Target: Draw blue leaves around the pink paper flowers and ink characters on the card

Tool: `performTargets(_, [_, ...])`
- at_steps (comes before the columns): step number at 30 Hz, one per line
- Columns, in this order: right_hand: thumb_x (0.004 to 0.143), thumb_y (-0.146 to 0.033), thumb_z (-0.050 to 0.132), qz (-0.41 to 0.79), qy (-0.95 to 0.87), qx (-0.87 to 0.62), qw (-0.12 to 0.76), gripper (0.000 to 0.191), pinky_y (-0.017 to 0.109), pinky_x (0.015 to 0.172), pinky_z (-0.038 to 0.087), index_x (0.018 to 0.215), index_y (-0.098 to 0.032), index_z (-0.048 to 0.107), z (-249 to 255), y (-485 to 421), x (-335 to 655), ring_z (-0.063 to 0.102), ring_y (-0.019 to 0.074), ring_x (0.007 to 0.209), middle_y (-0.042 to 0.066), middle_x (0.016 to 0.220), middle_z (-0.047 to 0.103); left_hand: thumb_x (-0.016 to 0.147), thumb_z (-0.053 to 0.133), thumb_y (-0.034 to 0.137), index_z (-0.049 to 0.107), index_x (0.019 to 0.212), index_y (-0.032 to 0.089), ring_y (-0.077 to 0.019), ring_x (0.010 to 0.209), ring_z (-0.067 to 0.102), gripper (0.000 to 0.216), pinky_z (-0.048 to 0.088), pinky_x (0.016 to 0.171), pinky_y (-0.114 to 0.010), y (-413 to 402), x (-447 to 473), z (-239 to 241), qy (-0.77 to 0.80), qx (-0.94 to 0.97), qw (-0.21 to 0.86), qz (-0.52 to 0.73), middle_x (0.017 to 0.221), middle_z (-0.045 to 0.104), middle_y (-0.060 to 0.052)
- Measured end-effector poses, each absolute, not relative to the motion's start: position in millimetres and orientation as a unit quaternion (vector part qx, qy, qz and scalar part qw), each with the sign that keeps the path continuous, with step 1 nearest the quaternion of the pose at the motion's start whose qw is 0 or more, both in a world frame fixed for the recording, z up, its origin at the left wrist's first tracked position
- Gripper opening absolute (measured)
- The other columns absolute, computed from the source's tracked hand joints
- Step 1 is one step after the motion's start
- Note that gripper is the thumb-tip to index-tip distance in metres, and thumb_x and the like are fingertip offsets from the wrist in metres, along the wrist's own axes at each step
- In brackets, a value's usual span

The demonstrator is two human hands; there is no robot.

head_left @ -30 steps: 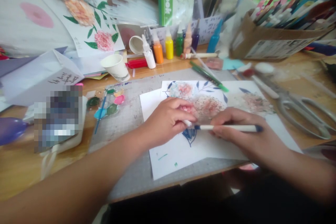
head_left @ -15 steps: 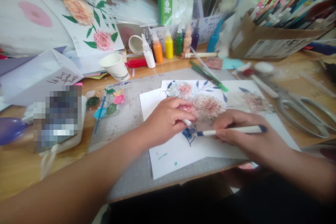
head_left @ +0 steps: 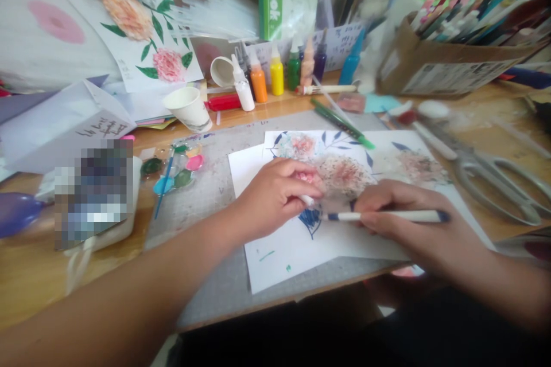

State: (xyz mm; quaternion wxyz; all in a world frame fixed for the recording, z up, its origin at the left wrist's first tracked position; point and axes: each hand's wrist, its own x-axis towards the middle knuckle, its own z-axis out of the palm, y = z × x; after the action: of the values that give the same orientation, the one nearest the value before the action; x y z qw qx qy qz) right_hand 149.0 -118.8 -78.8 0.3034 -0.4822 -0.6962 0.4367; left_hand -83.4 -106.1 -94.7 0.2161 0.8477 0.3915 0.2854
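My right hand (head_left: pixel 408 223) grips a white pen with a blue tip (head_left: pixel 387 216), held nearly flat, its tip at a blue leaf (head_left: pixel 310 219) drawn on a white sheet (head_left: pixel 297 246). My left hand (head_left: pixel 271 198) is curled on the sheet beside the leaf, pinching a small white thing, perhaps the pen's cap (head_left: pixel 307 200). The sheet carries pink flower paintings (head_left: pixel 342 172) and lies on a grey cutting mat (head_left: pixel 215 183).
Large metal scissors (head_left: pixel 495 178) lie at the right. A green marker (head_left: pixel 342 123), a row of paint bottles (head_left: pixel 275 74), a paper cup (head_left: pixel 189 109), a small paint palette with a brush (head_left: pixel 172 175) and a cardboard box of pens (head_left: pixel 451 63) crowd the wooden desk (head_left: pixel 30 275).
My right hand and the pen have slid a little to the right and down, the tip drawing away from my left hand. My left hand has stayed put.
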Motion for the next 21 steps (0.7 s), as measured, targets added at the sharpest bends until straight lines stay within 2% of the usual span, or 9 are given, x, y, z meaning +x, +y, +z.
performTargets(12, [0.078,-0.039,0.065,0.434,-0.708,-0.482,0.280,0.018,0.026,0.057,0.047,0.068,-0.024,0.063,-77.3,-121.2,150.0,0.060,0.0170,0.068,0.000,0.075,0.066,0.076,0.064,0.005,0.071,0.093,0.024,-0.0201,0.107,0.056,0.027,0.044,0.092,-0.040,-107.0,-83.0,-92.5,0.404,0.842,0.228,0.276,0.116,0.062,-0.005])
performTargets(21, [0.078,-0.037,0.065,0.435,-0.720,-0.464,0.277,0.017,0.024,0.058,0.047,0.068,-0.024,0.063,-78.4,-123.2,148.5,0.060,0.0152,0.066,-0.001,0.073,0.066,0.075,0.064,0.003,0.071,0.092,0.020,-0.0205,0.105,0.057,0.025,0.044,0.091,-0.039,-106.4,-82.7,-92.4,0.393,0.849,0.216,0.280,0.115,0.063,-0.008])
